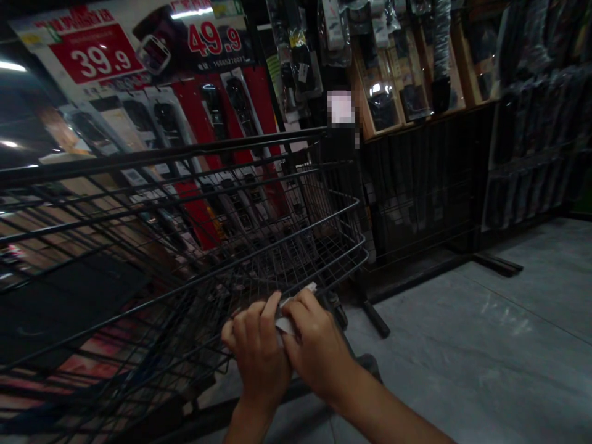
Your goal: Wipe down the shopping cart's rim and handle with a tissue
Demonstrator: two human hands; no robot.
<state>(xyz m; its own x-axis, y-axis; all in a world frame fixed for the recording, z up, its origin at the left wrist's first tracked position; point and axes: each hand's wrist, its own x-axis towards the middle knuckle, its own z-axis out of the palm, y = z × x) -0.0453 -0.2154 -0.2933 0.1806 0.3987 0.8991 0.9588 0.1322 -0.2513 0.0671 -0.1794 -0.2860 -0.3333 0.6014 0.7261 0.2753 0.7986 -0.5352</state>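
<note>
Cart (194, 148) of black wire fills the left side of the view, tilted in the frame; two bare hands meet low in front of its side, close to the wires. The left hand (259, 339) has its fingers curled, knuckles up, its outer fingers right by the wires — whether they grip one, I cannot tell. The right hand (319, 339) comes in from the lower right, pressed against the left one; its thumb and bent fingers pinch a white scrap (287, 323), thin as paper or tape, which shows between the two hands; a pale bit sticks out past the fingertips, just beside the lower wires.

Behind the cart hangs a display: a red panel (261, 92) with packaged goods (169, 123) on it; above are price signs, one reading 39.9 (99, 55), the other 49.9 (213, 38). Further right, narrow wooden boxes (382, 98) lean in a row on the rack, with wrapped dark goods (531, 117) beyond them. The rack's black feet (377, 317) stand on the grey floor (462, 357). At the lower left, seen through the wires, are a dark flat panel (78, 302) and something pinkish — too blurred to name.
</note>
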